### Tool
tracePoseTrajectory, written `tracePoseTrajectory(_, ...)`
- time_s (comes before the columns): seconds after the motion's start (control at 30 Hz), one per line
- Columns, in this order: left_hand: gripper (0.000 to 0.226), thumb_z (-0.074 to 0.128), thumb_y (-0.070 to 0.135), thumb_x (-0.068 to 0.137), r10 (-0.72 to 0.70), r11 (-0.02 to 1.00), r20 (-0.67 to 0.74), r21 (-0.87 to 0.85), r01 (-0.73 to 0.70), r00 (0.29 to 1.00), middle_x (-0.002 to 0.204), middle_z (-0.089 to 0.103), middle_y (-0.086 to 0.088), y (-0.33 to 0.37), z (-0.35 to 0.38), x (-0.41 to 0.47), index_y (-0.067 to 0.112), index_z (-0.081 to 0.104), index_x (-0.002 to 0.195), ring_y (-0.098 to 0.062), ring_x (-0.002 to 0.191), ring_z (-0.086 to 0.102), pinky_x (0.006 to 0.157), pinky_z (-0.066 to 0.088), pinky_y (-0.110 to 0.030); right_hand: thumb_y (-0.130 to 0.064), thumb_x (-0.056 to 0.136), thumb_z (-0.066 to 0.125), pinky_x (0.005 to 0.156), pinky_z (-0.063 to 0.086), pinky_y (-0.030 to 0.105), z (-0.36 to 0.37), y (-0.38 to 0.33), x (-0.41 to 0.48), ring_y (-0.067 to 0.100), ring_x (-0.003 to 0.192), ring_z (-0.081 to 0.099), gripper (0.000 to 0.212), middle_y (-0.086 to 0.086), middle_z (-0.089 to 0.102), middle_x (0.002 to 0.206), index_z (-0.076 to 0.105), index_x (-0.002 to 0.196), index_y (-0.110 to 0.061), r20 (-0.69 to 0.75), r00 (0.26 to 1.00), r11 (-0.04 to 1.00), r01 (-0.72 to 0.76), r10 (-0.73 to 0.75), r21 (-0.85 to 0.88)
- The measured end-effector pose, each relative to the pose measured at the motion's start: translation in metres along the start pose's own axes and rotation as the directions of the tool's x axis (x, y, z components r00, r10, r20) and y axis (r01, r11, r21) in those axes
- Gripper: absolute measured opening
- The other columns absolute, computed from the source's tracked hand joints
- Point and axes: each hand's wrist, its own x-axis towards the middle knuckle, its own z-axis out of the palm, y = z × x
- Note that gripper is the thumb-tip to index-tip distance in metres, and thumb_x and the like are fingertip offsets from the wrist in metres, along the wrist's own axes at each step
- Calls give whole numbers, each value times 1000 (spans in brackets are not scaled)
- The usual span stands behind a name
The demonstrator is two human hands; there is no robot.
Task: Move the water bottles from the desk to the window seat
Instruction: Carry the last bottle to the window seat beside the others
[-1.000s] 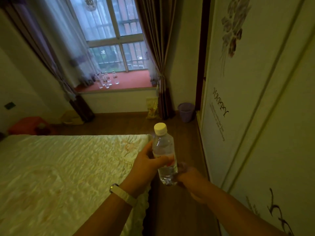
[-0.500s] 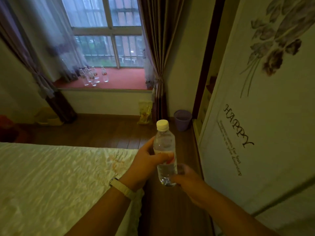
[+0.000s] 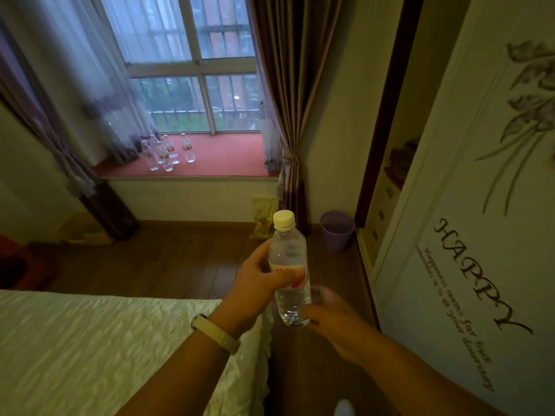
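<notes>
A clear water bottle [image 3: 289, 259] with a white cap and a red-marked label stands upright in the air in front of me. My left hand [image 3: 255, 283], with a pale wristband, grips its middle. My right hand [image 3: 333, 319] cups its bottom from the right, fingers touching the base. Ahead lies the red window seat [image 3: 228, 157] under the window. Several bottles [image 3: 163, 151] of the same kind stand grouped on its left part. The desk is out of view.
A bed [image 3: 105, 349] with a pale quilted cover fills the lower left. A white wardrobe door [image 3: 468, 235] with lettering lines the right. A strip of wooden floor [image 3: 168, 262] leads to the window, with a purple bin [image 3: 337, 231], a yellow bag [image 3: 264, 216] and brown curtains [image 3: 288, 85] at its right end.
The window seat and wardrobe have grown larger and nearer in view, and the bed has slid lower left. Both hands keep the same hold on the bottle.
</notes>
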Motion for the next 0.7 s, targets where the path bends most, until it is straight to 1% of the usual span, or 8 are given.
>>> tracePoseTrajectory(0.07, 60, 80, 13, 72, -17, 1000, -12, 0, 17, 1000, 114, 73, -5, -5, -4, 25, 23, 60, 128, -25, 107, 70, 89, 58, -40, 5, 84, 65, 96, 54, 43, -5, -9, 27, 25, 102, 64, 44, 8, 63, 110, 51, 114, -23, 20, 1000, 1000, -19, 19, 15)
tracePoseTrajectory(0.13, 61, 79, 13, 73, -32, 999, -29, 14, 33, 999, 115, 72, -5, -9, -7, 54, 23, 59, 130, -24, 107, 69, 88, 58, -39, 6, 84, 65, 96, 54, 44, -12, -19, 57, 25, 103, 64, 45, 8, 63, 110, 50, 114, -22, 47, 998, 999, -34, 33, 16)
tracePoseTrajectory(0.23, 58, 79, 8, 77, -54, 998, -54, 27, 56, 997, 116, 71, -7, -11, -11, 104, 22, 59, 130, -26, 108, 69, 91, 58, -42, 4, 85, 65, 94, 55, 42, -23, -37, 107, 26, 105, 64, 44, 9, 63, 112, 51, 117, -22, 89, 995, 999, -53, 52, 13)
tracePoseTrajectory(0.33, 55, 76, 0, 80, -52, 998, -97, 19, 54, 994, 114, 72, -6, -7, -11, 159, 22, 61, 128, -26, 107, 69, 91, 58, -43, 4, 86, 65, 90, 56, 38, -40, -65, 158, 24, 103, 64, 41, 9, 63, 113, 53, 113, -24, 104, 994, 1000, -29, 29, 0)
tracePoseTrajectory(0.47, 56, 77, 4, 78, -46, 999, -112, 24, 49, 993, 118, 71, -9, 6, -3, 231, 22, 60, 129, -27, 109, 69, 92, 57, -46, 3, 85, 66, 96, 54, 45, -69, -109, 219, 24, 105, 65, 43, 8, 64, 113, 53, 121, -18, 120, 993, 999, -13, 19, -49)
tracePoseTrajectory(0.53, 57, 78, 8, 75, -38, 999, -134, 24, 42, 990, 117, 71, -9, 13, -2, 263, 19, 60, 128, -28, 109, 69, 93, 57, -49, 3, 84, 67, 97, 53, 47, -82, -129, 247, 25, 106, 65, 43, 9, 64, 114, 54, 120, -19, 136, 991, 998, 5, 4, -62)
tracePoseTrajectory(0.6, 57, 79, 11, 74, -28, 999, -148, 24, 32, 989, 116, 71, -9, 19, -2, 290, 18, 59, 128, -28, 108, 70, 93, 57, -49, -1, 83, 70, 97, 53, 47, -93, -148, 273, 25, 107, 64, 46, 8, 63, 116, 54, 121, -21, 155, 988, 996, 21, -7, -85)
tracePoseTrajectory(0.7, 50, 77, 6, 80, -16, 999, -151, 35, 22, 988, 115, 72, -9, 24, -9, 323, 17, 60, 126, -28, 106, 70, 91, 58, -46, -7, 81, 73, 98, 53, 48, -99, -169, 307, 25, 109, 63, 53, 6, 63, 118, 52, 126, -25, 175, 985, 992, 28, -5, -126)
